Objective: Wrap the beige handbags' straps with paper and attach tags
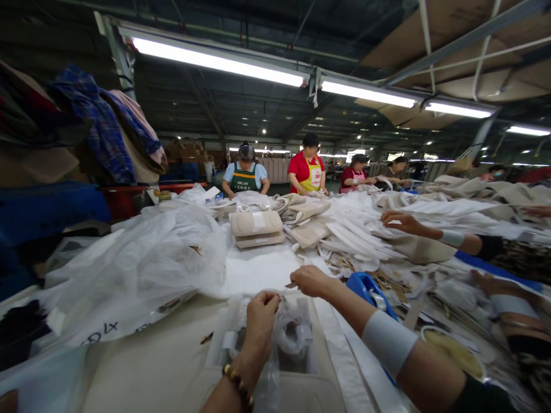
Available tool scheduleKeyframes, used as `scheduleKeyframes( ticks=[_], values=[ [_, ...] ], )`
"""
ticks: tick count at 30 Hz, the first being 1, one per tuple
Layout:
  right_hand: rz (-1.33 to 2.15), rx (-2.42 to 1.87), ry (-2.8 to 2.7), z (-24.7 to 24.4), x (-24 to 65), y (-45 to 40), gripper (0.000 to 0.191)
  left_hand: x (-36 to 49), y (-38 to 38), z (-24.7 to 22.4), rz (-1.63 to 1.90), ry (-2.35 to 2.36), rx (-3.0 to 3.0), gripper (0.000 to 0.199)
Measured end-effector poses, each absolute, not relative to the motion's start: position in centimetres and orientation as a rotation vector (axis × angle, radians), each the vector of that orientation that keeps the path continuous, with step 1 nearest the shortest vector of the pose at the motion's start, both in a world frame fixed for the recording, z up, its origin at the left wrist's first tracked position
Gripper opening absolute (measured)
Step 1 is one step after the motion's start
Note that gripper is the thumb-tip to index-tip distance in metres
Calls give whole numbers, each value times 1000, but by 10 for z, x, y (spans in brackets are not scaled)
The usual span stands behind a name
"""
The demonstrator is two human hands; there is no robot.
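My left hand (260, 318), with a beaded bracelet at the wrist, is closed in a pinch over clear plastic film (271, 376) that hangs below the fingers. Just ahead and to the right, my right hand (313, 281) also pinches. A small thin thing sticks out from its fingertips, too small to name. Beneath both hands lies a beige padded item (310, 393) with a pale open compartment. In it sits a coiled bundle wrapped in clear plastic (295, 332). A blue tape dispenser (365, 289) stands beyond my right forearm.
A heap of clear plastic bags (167, 258) fills the left. Folded beige pieces (257, 226) are stacked ahead, with white strips (361, 235) piled beside them. At right a co-worker's hand (404, 222) reaches in near a round tub (454, 350). Other people work across the table.
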State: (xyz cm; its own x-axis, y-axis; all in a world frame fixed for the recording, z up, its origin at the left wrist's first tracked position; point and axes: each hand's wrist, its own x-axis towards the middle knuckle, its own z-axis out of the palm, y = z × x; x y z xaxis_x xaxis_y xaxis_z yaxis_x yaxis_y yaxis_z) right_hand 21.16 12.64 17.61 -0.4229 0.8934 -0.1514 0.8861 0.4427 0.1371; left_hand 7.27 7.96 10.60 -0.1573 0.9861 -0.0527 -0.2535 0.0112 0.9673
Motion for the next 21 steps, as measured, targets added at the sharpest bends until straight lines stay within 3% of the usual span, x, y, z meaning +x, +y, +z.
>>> scheduleKeyframes(
  ticks=[7,13,17,21],
  values=[
    [35,1632,2597,195,203,108,15,64,69,117,1433,907,684,35],
    [-60,1721,2781,183,197,88,21,65,69,117,1406,873,721,41],
    [-300,1842,2880,172,195,86,18,70,69,111,1400,903,844,50],
    [-762,1917,2959,158,194,93,15,73,72,107,1389,927,986,48]
  ],
)
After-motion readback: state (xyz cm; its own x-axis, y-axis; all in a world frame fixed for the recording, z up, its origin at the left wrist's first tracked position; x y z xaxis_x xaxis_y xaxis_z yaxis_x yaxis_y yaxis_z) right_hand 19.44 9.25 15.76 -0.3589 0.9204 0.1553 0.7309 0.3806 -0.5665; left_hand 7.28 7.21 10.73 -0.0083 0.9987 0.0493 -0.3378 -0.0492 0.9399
